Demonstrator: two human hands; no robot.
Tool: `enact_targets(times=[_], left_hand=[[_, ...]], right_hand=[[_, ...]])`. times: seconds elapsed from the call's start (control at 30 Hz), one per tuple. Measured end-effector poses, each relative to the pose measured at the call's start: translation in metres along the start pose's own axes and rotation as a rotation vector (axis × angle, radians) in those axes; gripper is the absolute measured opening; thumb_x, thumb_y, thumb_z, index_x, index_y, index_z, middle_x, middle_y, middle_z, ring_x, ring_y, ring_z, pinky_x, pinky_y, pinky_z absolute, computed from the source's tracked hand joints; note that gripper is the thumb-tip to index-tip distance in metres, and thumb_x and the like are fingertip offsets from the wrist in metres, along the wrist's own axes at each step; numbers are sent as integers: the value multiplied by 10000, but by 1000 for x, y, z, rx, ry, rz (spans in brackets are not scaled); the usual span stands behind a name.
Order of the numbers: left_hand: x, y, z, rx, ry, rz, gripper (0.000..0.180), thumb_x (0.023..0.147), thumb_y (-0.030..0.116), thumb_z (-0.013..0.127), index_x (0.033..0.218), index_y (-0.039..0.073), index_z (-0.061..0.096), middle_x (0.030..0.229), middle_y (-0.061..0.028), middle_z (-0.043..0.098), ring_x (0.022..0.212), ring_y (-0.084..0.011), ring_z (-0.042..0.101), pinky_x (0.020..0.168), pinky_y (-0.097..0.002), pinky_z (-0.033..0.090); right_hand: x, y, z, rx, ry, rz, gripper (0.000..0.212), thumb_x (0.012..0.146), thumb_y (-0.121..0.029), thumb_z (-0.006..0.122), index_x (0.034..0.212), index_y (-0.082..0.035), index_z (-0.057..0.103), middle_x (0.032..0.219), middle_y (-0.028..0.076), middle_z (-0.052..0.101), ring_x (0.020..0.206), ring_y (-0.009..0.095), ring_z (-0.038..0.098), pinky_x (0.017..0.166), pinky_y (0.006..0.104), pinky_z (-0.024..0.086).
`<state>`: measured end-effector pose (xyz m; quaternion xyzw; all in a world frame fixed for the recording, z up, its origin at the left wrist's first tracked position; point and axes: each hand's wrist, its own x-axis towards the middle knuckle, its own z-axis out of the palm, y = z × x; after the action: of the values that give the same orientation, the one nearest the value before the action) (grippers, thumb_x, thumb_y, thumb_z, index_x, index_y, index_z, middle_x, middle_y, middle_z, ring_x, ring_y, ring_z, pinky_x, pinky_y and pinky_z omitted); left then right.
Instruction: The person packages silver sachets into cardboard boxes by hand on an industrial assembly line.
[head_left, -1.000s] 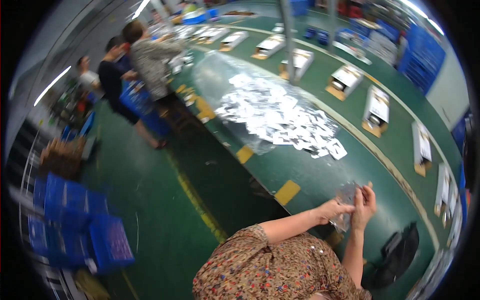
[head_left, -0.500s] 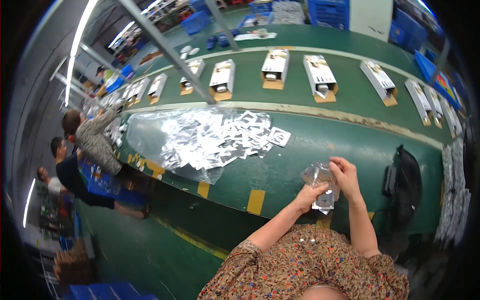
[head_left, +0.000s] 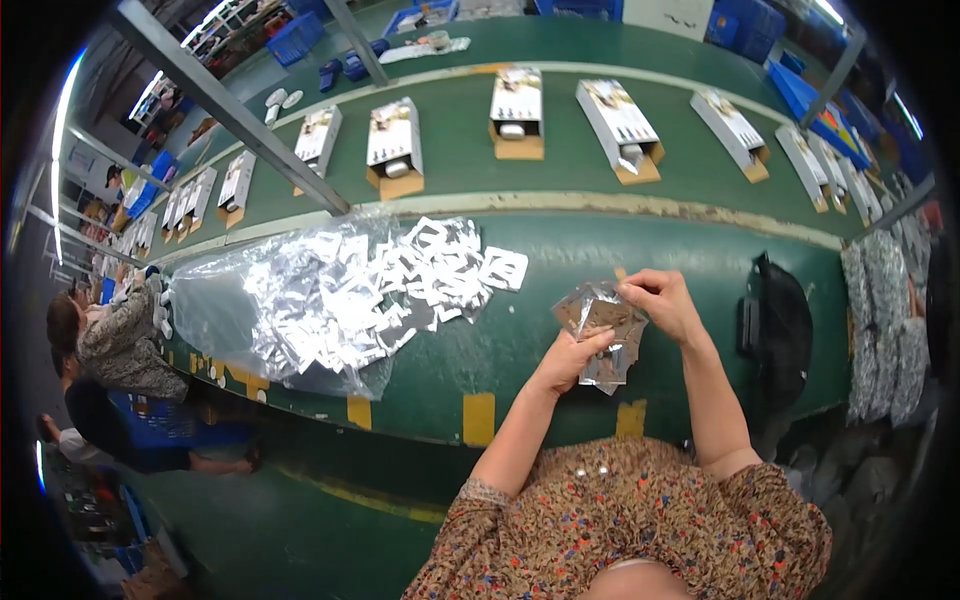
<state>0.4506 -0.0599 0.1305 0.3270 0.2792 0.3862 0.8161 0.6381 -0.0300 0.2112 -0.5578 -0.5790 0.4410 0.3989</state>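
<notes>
Over the green desk, right of the white heap, the shiny packets fan wider than a moment ago, baring separate edges; the left hand clamps them, the right hand's fingers pinch a corner, though glare hides how many.

A factory hall with what looks like a packing line can be recognised. A long green belt is lined with a row of white printed cartons, the nearer ones left open at one end with brown flaps showing. On the green bench in front, marked with patches of yellow tape, flat white pieces are heaped in bulk on clear plastic. Co-workers are seen farther along. Blue plastic crates are placed beyond the belt, metal posts are set along it, and light is given by fluorescent tubes.
</notes>
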Motion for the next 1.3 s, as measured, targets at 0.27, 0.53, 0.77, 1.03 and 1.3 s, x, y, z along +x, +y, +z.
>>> enact_targets(times=[0.27,0.53,0.77,1.03,1.3], left_hand=[[31,33,-24,-220,-24,99,332,960,107,542,1272,-5,535,1157,-174,655,1033,-245,659,892,-353,539],[29,20,-26,-427,-89,6,380,950,113,581,1301,-13,505,1172,-147,649,1038,-224,653,876,-362,547],[33,22,-31,-382,4,47,362,895,68,657,1243,35,564,1148,-51,654,1028,-134,625,888,-292,506],[30,15,-31,-313,-1,29,379,904,104,665,1256,24,550,1127,-45,655,978,-110,623,835,-281,519],[22,20,-33,-388,134,130,375,928,140,637,1272,25,543,1161,-76,649,1016,-138,631,866,-294,522]], right_hand=[[105,26,42,66,450,-336,87,885,-40,664,951,-7,710,787,7,636,663,66,577,563,214,456],[248,84,38,-1213,348,-601,98,800,-102,623,887,-84,665,846,106,606,801,287,634,697,402,531],[183,7,41,-446,-146,-10,289,891,-283,662,968,-8,700,903,37,699,748,164,636,693,316,505],[136,-32,61,-118,-246,-127,119,822,-98,730,861,14,713,838,40,704,725,85,609,656,236,488],[205,21,94,-811,-1,-1000,98,780,-25,641,871,-58,624,840,87,608,757,279,629,639,366,524]])
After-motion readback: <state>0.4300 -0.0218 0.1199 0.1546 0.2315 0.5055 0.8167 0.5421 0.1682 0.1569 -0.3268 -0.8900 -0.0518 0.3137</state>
